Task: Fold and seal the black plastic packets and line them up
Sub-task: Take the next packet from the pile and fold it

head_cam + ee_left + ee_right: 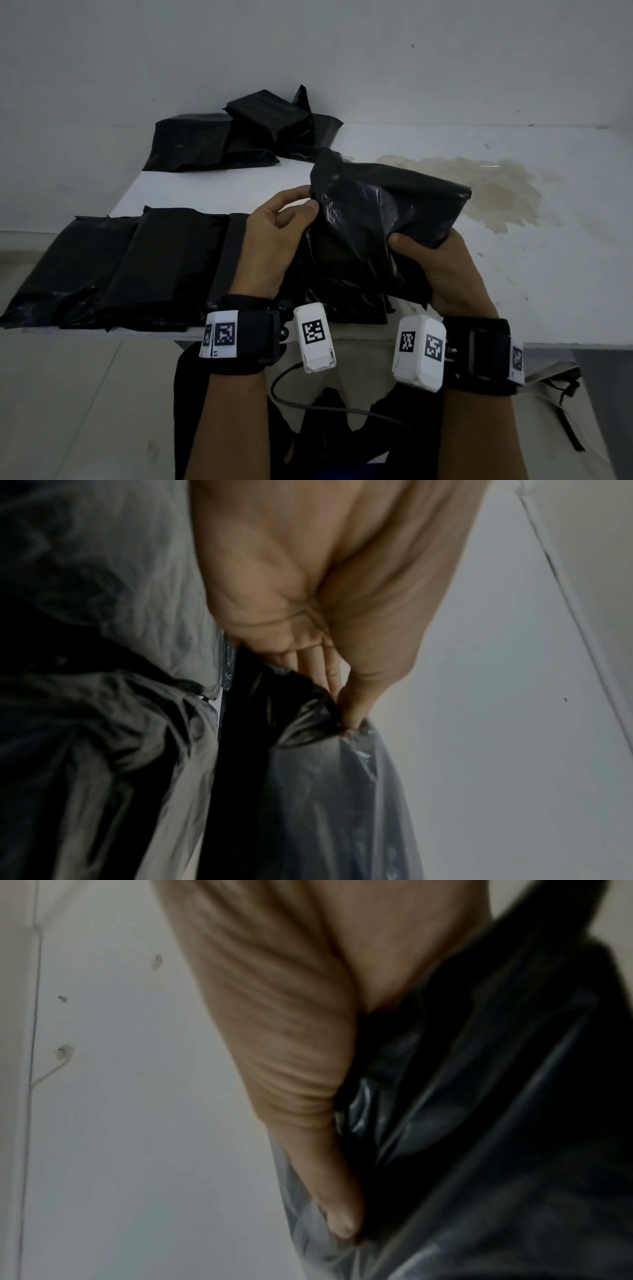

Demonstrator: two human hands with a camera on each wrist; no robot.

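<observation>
- Packet in hand: black plastic, held up off the white table between both hands, above the near row of packets; its upper part stands loose and crumpled.
- Left hand: thumb and fingers pinch the packet's left upper edge; the left wrist view confirms a bunched fold of film caught at the fingertips.
- Right hand: curled round the packet's lower right side, thumb on top of the film (the right wrist view is blurred, so the exact finger placement cannot be told).
- Step judged in hand: folding the open end over, ahead of sealing; no seal is visible on this packet yet.
- Stock: a loose heap of packets lies at the far edge of the table, seemingly not yet processed.
- Next move calls for: flattening the flap squarely, pressing it closed, then setting the packet down just beside the row's right end, edges aligned.
</observation>
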